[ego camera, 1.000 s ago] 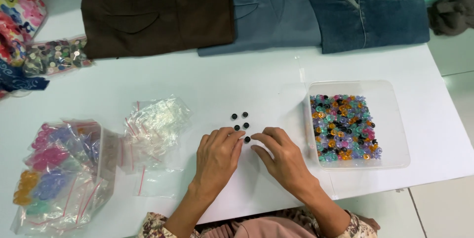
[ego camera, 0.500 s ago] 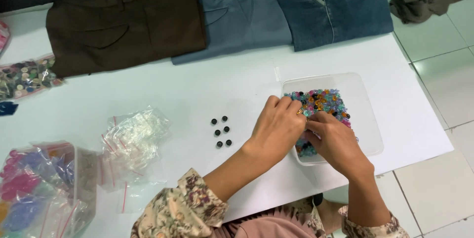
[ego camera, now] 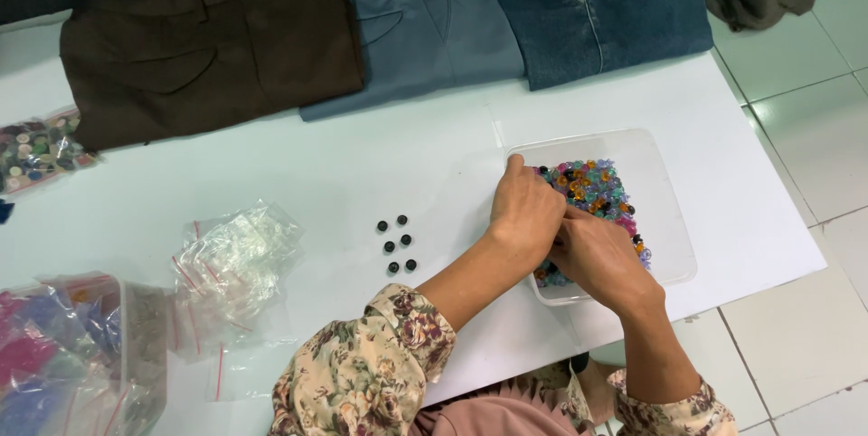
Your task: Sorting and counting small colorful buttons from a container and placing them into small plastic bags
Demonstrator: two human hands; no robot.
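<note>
Head view: what I saw from above, largest thing first.
Table: white table (ego camera: 434, 165) filled most of the frame, with tiled floor to its right.
Trousers: brown trousers (ego camera: 208, 47), grey-blue trousers (ego camera: 425, 20) and blue jeans (ego camera: 597, 2) lay folded side by side along the far edge.
Bag pile: crumpled clear zip bags (ego camera: 231, 273) lay left of centre, near a tub of coloured packets (ego camera: 63, 355) at the lower left corner.
Button bag: a bag of mixed buttons (ego camera: 36, 151) sat at the left edge.
Tray: clear plastic tray (ego camera: 665, 192) stood at the right of the table, holding multicoloured beads (ego camera: 592, 187).
Left hand: my left hand (ego camera: 529, 210) reached across into the tray, fingers curled down onto the beads; I could not tell what it pinched.
Right hand: my right hand (ego camera: 601, 260) lay just beside and partly under the left, fingers bent into the beads, grip hidden.
Black buttons: six small black buttons (ego camera: 397, 243) sat in two columns on the bare table, left of the tray, apart from both hands.
</note>
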